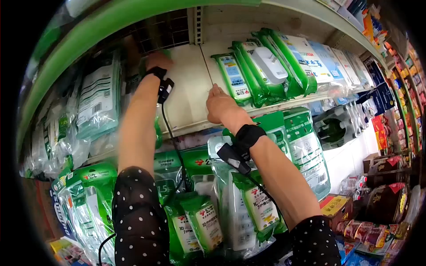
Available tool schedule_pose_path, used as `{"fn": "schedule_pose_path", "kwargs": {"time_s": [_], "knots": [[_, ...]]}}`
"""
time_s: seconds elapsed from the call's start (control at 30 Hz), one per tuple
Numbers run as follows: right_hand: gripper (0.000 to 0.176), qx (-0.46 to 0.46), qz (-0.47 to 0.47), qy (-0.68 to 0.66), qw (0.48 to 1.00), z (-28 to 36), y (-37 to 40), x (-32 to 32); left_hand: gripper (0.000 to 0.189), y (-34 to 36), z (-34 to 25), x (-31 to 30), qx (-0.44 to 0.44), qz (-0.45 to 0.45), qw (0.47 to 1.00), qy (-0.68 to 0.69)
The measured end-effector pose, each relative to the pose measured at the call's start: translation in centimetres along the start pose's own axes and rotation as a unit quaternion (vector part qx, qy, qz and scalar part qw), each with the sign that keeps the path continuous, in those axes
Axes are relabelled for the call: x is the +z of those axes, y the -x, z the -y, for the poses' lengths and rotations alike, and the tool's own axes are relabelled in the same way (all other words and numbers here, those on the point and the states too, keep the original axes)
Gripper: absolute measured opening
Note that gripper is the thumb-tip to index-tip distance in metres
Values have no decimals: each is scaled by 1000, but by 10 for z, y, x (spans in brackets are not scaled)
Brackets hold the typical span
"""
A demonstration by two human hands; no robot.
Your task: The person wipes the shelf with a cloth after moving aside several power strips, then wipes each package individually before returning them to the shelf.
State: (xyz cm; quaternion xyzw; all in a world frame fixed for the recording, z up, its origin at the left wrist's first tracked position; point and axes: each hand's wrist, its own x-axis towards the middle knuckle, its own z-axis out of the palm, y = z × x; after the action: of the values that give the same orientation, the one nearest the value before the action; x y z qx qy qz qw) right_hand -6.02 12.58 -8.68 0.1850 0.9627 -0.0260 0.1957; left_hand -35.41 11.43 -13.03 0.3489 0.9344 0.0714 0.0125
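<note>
My left hand (159,63) reaches deep onto the white shelf (188,84), beside the packaged goods on the left. It is blurred, its fingers are hidden, and a green patch shows next to it. My right hand (219,105) rests at the shelf's front edge with its fingers stretched over the board and nothing visible in them. Just right of it stands a row of green-and-white packs (235,79). A white plug adapter (270,65) lies on top of these packs. Clear plastic packages (98,93) with white labels lean on the left.
Below hang several green power strip packages (306,146), close under my forearms. A green shelf edge (133,17) arches overhead. Black wrist straps with cables (166,117) cross in front of the shelf. Boxes and bagged goods (386,199) stand low on the right.
</note>
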Motion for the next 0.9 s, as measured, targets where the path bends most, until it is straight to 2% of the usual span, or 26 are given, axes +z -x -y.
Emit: {"fn": "schedule_pose_path", "kwargs": {"time_s": [0.1,0.2,0.23,0.3,0.37,0.43,0.47,0.5,0.63,0.7,0.8,0.9], "knots": [[71,6,0,-8,1000,0,-3,3,37,52,-18,-30,56,0,998,-4],[70,6,9,25,1000,4,0,-4,38,60,-19,-24,115,23,992,-40],[70,9,4,22,1000,3,-2,-3,47,61,-19,-25,127,41,989,-70],[69,3,-10,7,1000,2,-1,0,56,55,-2,-15,140,42,989,-28],[69,-4,-28,-19,999,-1,3,3,69,48,9,-10,96,87,991,31],[67,-1,-16,-18,1000,0,6,1,71,32,20,0,48,63,990,114],[66,1,-12,-17,1000,1,6,-2,72,22,17,2,-8,66,994,84],[66,-1,-9,-17,1000,1,6,-1,71,8,20,-1,9,113,989,97],[66,6,-11,-36,999,-3,2,2,67,-36,36,11,16,112,990,78],[67,2,8,-11,1000,-2,5,-3,65,-51,47,11,6,112,990,79],[69,-5,-57,-39,998,-4,2,11,62,-63,55,9,-24,109,991,76],[71,-1,-15,2,1000,-1,5,1,58,-56,49,11,-62,83,993,64]]}}
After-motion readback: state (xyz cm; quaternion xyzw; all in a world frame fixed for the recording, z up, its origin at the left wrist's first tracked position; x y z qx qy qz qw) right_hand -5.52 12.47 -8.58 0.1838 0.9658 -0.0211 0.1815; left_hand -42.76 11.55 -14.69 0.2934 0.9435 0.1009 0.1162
